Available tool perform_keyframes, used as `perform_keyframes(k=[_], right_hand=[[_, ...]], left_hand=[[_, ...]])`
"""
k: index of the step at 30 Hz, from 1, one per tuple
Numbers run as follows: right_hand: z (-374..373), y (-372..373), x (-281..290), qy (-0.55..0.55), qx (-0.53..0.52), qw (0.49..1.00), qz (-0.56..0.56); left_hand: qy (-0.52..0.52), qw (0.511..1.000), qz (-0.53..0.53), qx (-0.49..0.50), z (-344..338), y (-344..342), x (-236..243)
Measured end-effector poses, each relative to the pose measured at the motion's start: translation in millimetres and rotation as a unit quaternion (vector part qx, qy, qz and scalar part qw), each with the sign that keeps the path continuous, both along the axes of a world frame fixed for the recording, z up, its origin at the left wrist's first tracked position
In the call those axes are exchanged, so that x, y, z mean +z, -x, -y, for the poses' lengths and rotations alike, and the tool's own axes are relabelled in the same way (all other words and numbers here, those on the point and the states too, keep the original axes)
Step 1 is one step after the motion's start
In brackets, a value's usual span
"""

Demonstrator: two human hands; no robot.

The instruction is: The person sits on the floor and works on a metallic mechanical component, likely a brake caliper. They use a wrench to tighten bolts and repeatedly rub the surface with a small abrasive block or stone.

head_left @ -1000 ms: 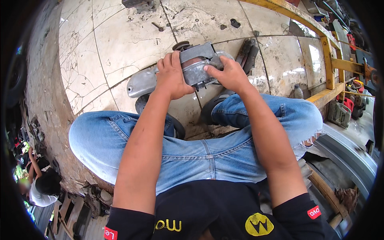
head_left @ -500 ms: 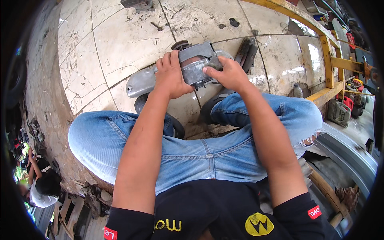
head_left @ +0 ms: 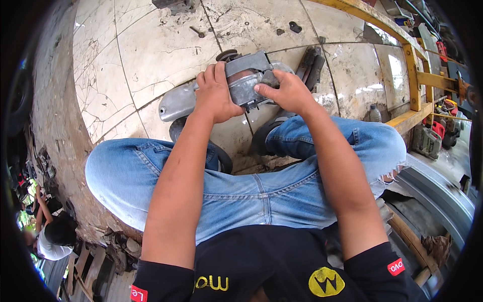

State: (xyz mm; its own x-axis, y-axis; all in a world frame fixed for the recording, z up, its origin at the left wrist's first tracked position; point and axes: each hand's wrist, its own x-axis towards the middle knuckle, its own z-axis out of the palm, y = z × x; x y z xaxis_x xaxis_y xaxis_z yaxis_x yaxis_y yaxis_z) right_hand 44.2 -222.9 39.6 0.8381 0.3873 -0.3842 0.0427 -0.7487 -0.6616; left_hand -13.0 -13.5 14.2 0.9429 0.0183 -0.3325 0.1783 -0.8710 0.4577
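A grey metal engine casing (head_left: 242,91) sits on the tiled floor between my feet. From its left side runs a long rounded metal cover (head_left: 177,103), and a dark round disc (head_left: 227,55) sticks out at its far edge. My left hand (head_left: 215,95) is closed over the casing's left part, fingers across the top and thumb on the near side. My right hand (head_left: 291,94) pinches a small dark grey piece (head_left: 269,78), perhaps a folded abrasive pad, against the casing's right part. Its curled fingers are partly hidden behind that piece.
Dark elongated metal parts (head_left: 310,66) lie just right of the casing. Small hardware and a black bracket (head_left: 295,27) are scattered on the far tiles. A yellow metal frame (head_left: 413,80) stands at the right, near a plastic bottle (head_left: 375,114). Another person (head_left: 56,236) is at the far left.
The casing's top has tipped very slightly away from me. Both hands keep nearly the same place and grip.
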Motion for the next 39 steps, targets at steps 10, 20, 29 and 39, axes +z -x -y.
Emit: perform_keyframes(k=[10, 20, 29, 39], right_hand=[[1.3, 0.3, -4.1, -0.018, -0.034, 0.999, 0.002], [5.2, -2.8, -1.7, -0.014, -0.01, 1.0, -0.011], [5.3, -4.1, 6.4, -0.038, 0.028, 0.997, -0.066], [2.6, 0.4, 1.5, -0.017, -0.011, 1.0, -0.004]], left_hand=[[0.0, 1.0, -0.004, -0.004, 1.1, -2.1, 1.8], [-0.001, 1.0, -0.006, -0.006, 1.0, -3.0, 4.3], [-0.004, 1.0, -0.005, 0.004, 0.7, -0.8, 0.8], [-0.002, 1.0, -0.004, 0.007, -0.7, 0.5, 2.0]])
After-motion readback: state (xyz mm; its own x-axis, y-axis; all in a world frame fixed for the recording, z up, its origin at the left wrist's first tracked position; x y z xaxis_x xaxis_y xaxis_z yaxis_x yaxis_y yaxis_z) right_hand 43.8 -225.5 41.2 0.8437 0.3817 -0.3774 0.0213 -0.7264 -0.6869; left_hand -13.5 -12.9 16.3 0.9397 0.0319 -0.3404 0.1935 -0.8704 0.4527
